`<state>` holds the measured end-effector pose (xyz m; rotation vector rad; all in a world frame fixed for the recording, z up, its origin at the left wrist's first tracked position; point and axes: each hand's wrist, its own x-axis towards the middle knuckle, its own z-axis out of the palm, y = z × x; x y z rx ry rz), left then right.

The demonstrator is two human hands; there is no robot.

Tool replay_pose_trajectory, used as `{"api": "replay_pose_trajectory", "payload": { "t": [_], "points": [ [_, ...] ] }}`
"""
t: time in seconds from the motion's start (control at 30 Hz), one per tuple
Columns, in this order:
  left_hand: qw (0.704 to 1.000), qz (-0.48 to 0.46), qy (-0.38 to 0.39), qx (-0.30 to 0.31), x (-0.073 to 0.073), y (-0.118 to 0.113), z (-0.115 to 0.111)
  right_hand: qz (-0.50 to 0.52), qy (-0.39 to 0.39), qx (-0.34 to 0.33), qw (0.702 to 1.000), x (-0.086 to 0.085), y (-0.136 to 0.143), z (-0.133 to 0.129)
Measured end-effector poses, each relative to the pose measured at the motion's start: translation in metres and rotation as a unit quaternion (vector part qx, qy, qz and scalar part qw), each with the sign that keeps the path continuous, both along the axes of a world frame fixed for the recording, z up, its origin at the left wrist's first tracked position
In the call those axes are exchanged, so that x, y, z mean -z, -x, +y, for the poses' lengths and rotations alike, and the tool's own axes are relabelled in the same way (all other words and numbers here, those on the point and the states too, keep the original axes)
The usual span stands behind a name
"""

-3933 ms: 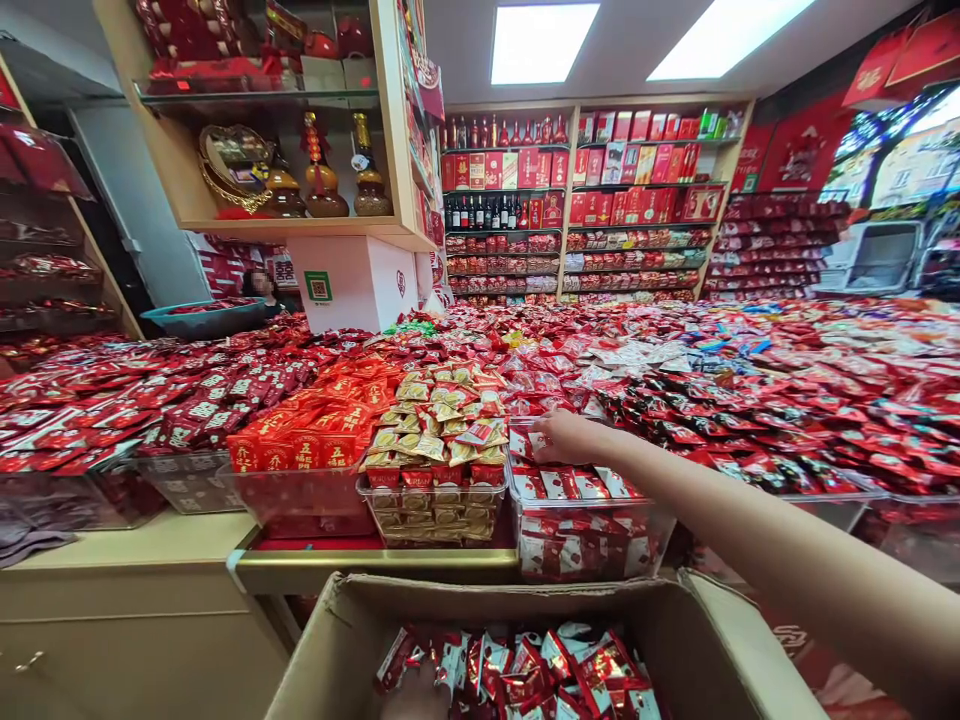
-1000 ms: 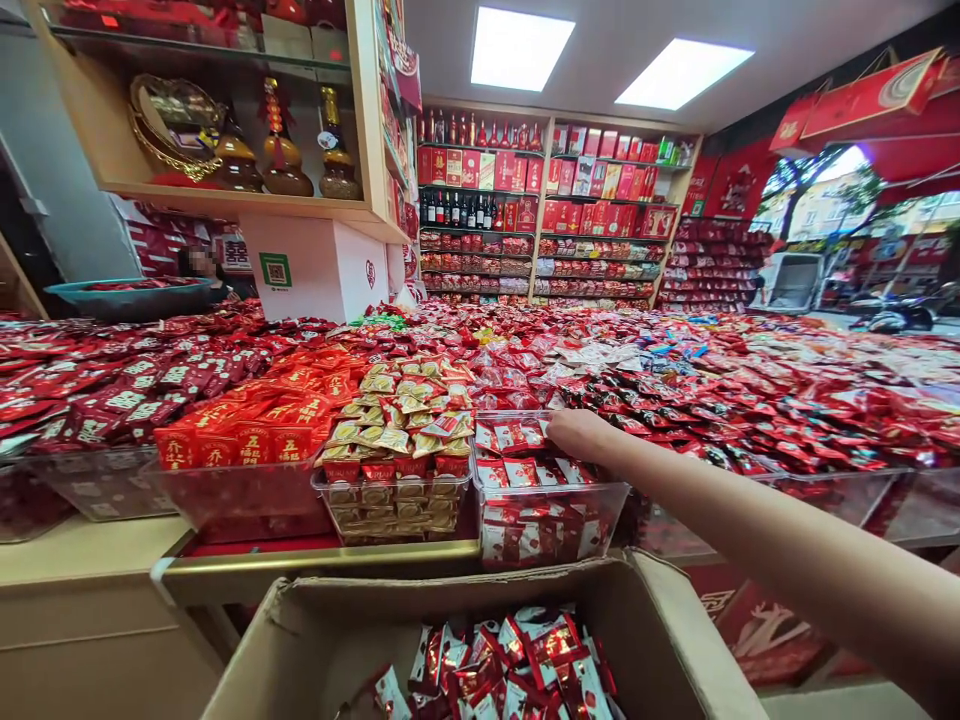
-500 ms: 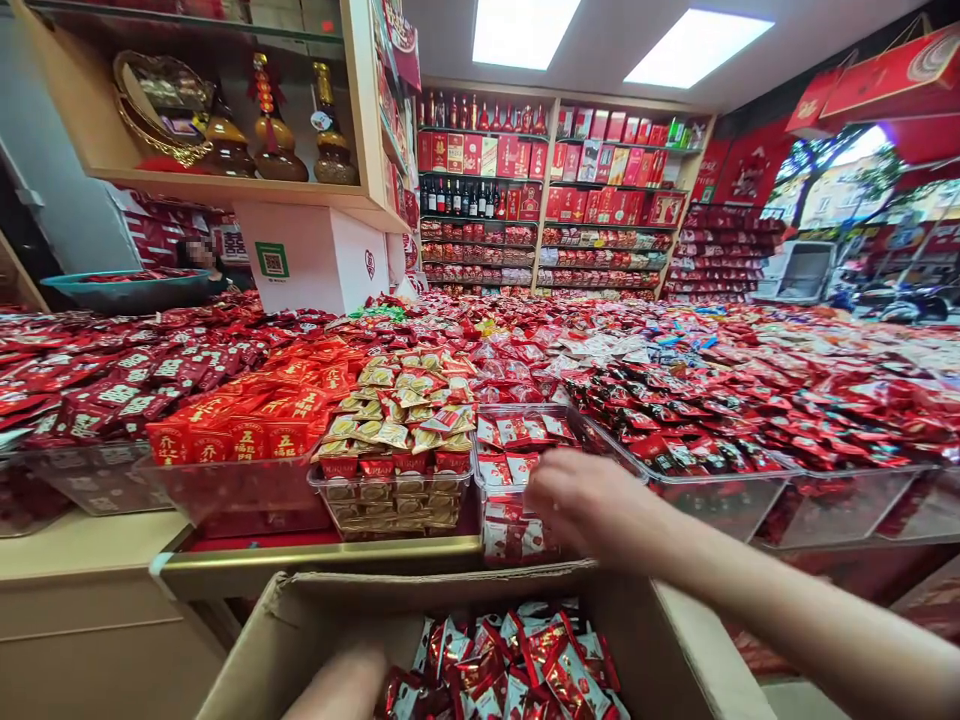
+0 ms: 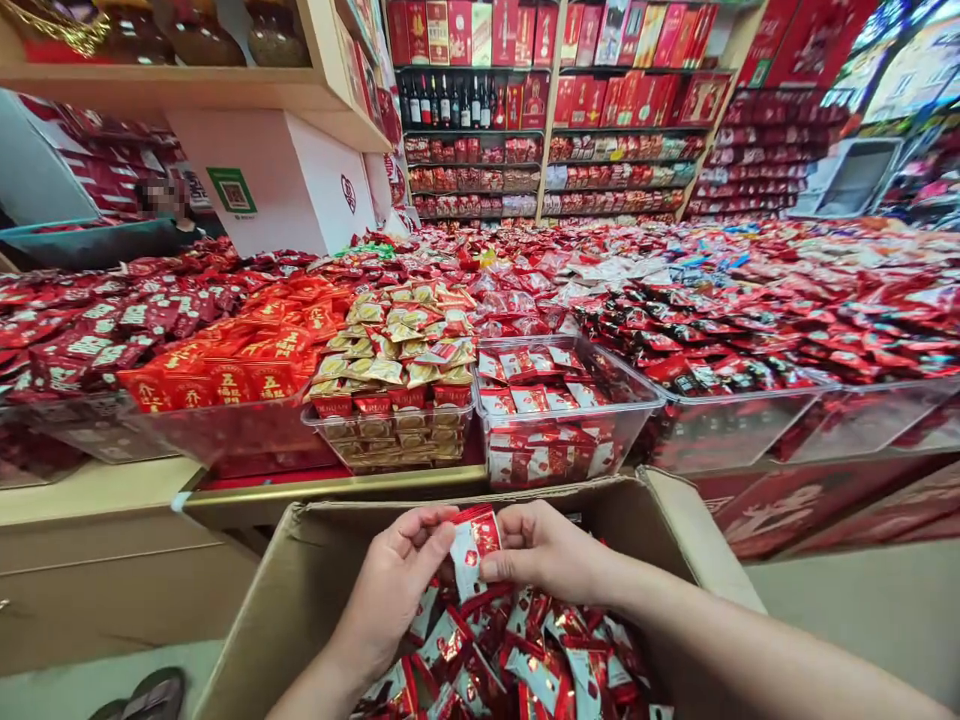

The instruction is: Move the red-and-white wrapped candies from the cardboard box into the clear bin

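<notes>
Between my two hands is a small red and white candy packet [image 4: 472, 552], held upright above a cardboard box [image 4: 259, 610]. My left hand [image 4: 401, 565] pinches its left edge between thumb and fingers. On the opposite edge my right hand [image 4: 540, 548] grips it the same way. Many loose packets [image 4: 536, 670] of the same look lie jumbled in the box below. Just beyond the box stands a clear plastic bin [image 4: 570, 440], partly filled with matching packets laid in rows.
Left of that bin, a clear bin of gold packets [image 4: 397, 430] is heaped high; orange-red packets [image 4: 225, 385] fill another. Black and red packets [image 4: 697, 370] pile up on the right. A gold-edged counter [image 4: 262, 495] borders the box. A person sits at the far left behind the display.
My right hand has come down from the clear bin to the box. My left hand has risen out of the box, and both now hold one packet. The view has tilted downward.
</notes>
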<state>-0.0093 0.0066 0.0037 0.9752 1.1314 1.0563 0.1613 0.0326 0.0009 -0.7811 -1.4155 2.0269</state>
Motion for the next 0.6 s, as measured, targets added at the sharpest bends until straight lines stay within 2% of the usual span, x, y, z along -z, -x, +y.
{"api": "replay_pose_trajectory", "payload": {
  "t": [0.13, 0.2, 0.4, 0.5, 0.6],
  "points": [
    [0.996, 0.0, -0.019, 0.085, 0.002, -0.002, 0.001, -0.057, -0.032, 0.033, 0.997, 0.003, -0.003, 0.001],
    [0.994, 0.017, -0.018, 0.106, 0.002, -0.003, 0.002, -0.081, -0.049, 0.055, 0.994, 0.008, -0.003, 0.002],
    [0.996, 0.038, 0.008, 0.084, 0.002, -0.002, 0.001, -0.092, -0.075, 0.114, 0.986, 0.011, 0.0, 0.003],
    [0.995, 0.047, 0.011, 0.091, 0.002, -0.002, 0.0, -0.091, -0.119, 0.139, 0.979, 0.013, 0.0, 0.002],
    [0.993, 0.053, 0.018, 0.1, 0.003, 0.0, -0.001, -0.119, -0.126, 0.143, 0.974, 0.015, 0.0, -0.001]
  ]
}}
